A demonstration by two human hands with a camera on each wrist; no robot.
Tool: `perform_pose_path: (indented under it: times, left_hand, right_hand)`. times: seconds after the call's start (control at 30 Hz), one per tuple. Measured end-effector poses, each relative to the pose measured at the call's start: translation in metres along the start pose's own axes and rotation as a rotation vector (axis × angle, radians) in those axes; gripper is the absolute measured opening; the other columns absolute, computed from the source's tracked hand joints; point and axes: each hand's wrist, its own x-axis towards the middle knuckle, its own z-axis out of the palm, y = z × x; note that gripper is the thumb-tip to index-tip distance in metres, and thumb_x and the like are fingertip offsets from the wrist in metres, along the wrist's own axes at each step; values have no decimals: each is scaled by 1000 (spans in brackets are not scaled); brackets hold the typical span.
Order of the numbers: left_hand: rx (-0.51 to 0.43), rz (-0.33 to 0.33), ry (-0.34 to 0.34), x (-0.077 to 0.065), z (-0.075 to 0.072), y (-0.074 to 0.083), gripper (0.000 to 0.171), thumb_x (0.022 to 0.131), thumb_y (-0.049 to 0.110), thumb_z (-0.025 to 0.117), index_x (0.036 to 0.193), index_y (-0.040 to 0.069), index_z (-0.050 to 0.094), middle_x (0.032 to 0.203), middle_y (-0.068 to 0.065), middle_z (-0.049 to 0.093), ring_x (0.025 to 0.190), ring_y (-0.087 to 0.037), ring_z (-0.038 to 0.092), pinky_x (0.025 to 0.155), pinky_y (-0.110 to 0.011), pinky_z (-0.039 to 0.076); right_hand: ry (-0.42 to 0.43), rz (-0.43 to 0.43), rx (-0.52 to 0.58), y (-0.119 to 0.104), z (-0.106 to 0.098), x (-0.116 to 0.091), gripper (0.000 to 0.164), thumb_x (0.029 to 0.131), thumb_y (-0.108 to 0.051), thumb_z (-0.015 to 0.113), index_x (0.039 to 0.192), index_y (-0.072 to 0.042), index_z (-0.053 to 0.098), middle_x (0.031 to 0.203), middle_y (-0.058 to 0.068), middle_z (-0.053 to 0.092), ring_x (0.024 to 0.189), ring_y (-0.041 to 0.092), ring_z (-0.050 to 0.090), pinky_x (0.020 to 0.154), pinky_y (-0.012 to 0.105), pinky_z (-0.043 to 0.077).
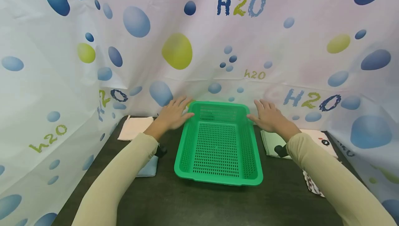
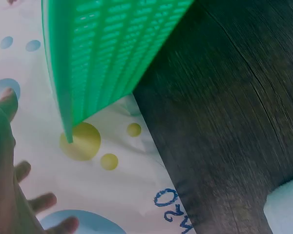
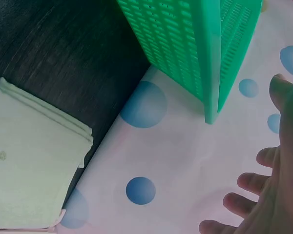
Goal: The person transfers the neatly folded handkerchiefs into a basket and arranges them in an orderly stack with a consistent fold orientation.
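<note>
Hazards: with nothing gripping it, a one-sided push from either hand could skew the bright-green rectangular perforated plastic basket (image 1: pixel 218 181); a lowered right wrist could drag the pale-green folded fabric cloth (image 1: pixel 270 142) at its 3 o'clock; a low left forearm, the light-blue folded cloth (image 1: pixel 149 168) towards 8.
Hands: left hand (image 1: pixel 174 113) at 10 o'clock, right hand (image 1: pixel 268 115) at 2; fingers extended, thumbs spread, both holding nothing.
Basket: one; upright, mid-tabletop, on dark wood-grain tabletop (image 1: pixel 202 205); empty; floor slotted, sides latticed, rim smooth, corners rounded.
</note>
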Motion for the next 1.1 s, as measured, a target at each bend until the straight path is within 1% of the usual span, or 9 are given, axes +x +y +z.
perform_pose_path:
  times: [0.1,0.2,0.33,0.4,0.53,0.7,0.87,1.0,1.1]
  left_hand:
    - [9,50,8,-2,2,-4,68,106,58,39,165,28,19,172,-5,19,153,-44,29,119,-66,32]
    - [30,96,17,-4,3,-7,68,106,57,40,165,27,20,171,-5,21,152,-43,31,118,-64,34]
    - [56,149,33,-8,4,-11,68,106,57,43,164,26,25,170,-5,24,151,-41,33,118,-63,35]
    - [62,166,37,-10,5,-14,68,106,56,43,164,24,26,170,-6,25,150,-41,34,120,-62,33]
    - [40,172,21,-15,6,-17,67,106,56,42,164,23,27,171,-6,24,152,-41,33,123,-62,28]
    - [-52,166,-34,-19,8,-18,68,104,61,42,163,30,28,172,-1,21,154,-39,28,122,-66,26]
    - [-103,188,-78,-22,11,-19,68,101,65,45,161,36,31,172,5,20,156,-38,26,121,-68,26]
    - [-127,199,-101,-25,15,-19,69,100,68,44,160,37,31,172,10,18,158,-36,23,122,-69,23]
    - [-147,201,-106,-27,16,-19,70,100,69,45,160,36,33,172,10,20,157,-35,24,121,-69,24]
  right_hand:
    - [7,4,4,3,-1,-1,83,108,-53,38,162,4,11,165,34,12,149,59,12,115,76,25]
    - [16,22,8,8,-3,-1,83,108,-52,38,161,5,12,164,34,13,149,60,12,115,75,27]
    - [27,42,8,15,-4,-3,84,108,-55,35,161,6,12,164,35,14,148,61,12,116,74,26]
    - [35,49,11,18,-4,-4,85,108,-56,34,161,6,12,163,36,14,147,61,12,117,74,24]
    - [52,55,35,23,-2,-7,84,108,-55,36,161,5,11,162,36,15,147,62,13,117,74,23]
    - [61,59,49,29,1,-14,84,108,-53,38,160,7,13,159,40,19,143,64,17,114,75,26]
    - [47,77,56,38,7,-17,83,108,-53,40,159,8,16,157,41,21,141,65,20,112,76,27]
    - [49,81,51,46,13,-19,85,107,-57,38,159,7,20,156,40,25,140,64,23,109,77,30]
    - [55,81,44,50,17,-20,85,106,-58,39,158,8,23,153,40,28,138,64,28,107,76,33]
